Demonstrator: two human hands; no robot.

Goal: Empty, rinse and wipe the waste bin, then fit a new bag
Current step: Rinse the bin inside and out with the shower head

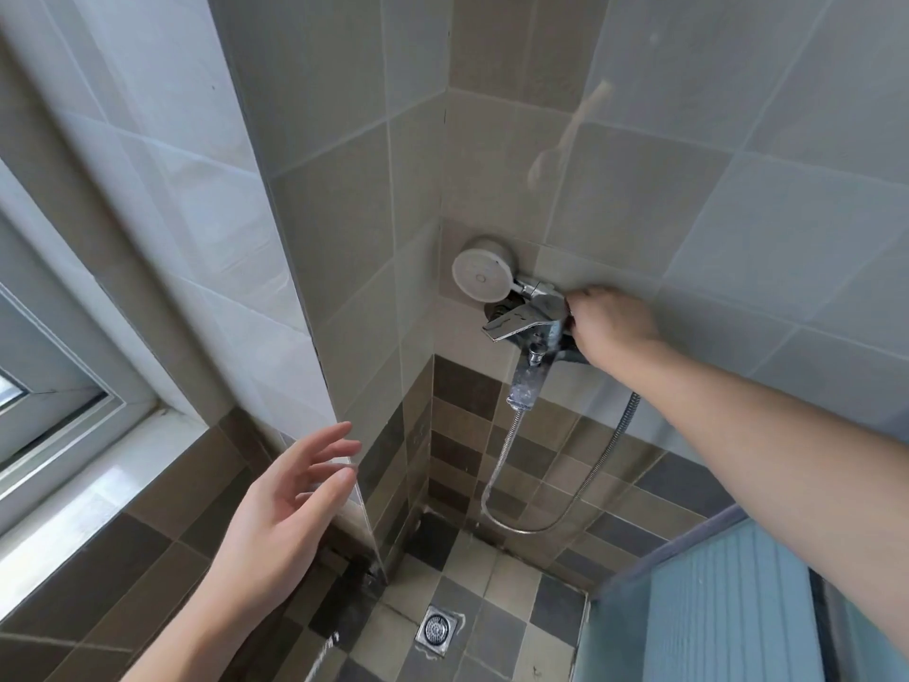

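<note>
No waste bin or bag shows in this view. A chrome shower mixer tap (529, 332) is fixed to the tiled wall in the corner, with a round white hand shower head (483, 275) resting on top of it. My right hand (612, 324) reaches out to the right side of the mixer, its fingers curled against the fitting by the shower handle. Whether they grip it is hard to tell. My left hand (287, 514) hovers open with fingers spread beside a tiled wall edge, holding nothing.
A metal shower hose (565, 504) loops down from the tap. A square floor drain (437, 628) sits in the checkered tile floor. A window frame (74, 401) is at the left, and a frosted blue panel (728, 612) stands at the lower right.
</note>
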